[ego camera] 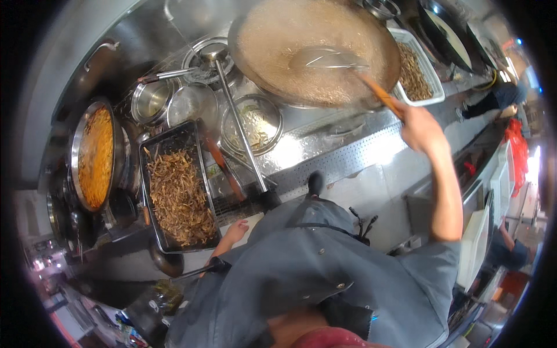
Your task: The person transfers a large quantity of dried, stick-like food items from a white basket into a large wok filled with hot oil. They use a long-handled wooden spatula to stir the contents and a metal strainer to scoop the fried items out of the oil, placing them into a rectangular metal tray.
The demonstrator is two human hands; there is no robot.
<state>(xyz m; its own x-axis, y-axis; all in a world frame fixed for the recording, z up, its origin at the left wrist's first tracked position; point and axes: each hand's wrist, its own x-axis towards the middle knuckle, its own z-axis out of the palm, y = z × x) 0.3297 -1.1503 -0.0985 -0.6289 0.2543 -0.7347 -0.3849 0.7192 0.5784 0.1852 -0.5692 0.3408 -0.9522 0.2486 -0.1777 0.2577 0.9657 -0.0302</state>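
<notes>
My right hand [420, 128] grips the wooden handle [380, 93] of a large wire skimmer. The skimmer's round head [324, 61] lies partly sunk in the frothy, bubbling liquid of a big wok [233, 48]. Low beside my body, my left hand [237, 230] is near the corner of a black rectangular tray [141, 174]. Browned strips of food [180, 195] are heaped in that tray. Nothing shows in the left hand, though its fingers are partly hidden.
A white plastic basket [438, 92] of brown strips stands right of the wok. To the left are a bowl of orange, oily food [95, 158], metal pots [150, 100] and a long-handled ladle [237, 119]. Other people [496, 98] are at the far right.
</notes>
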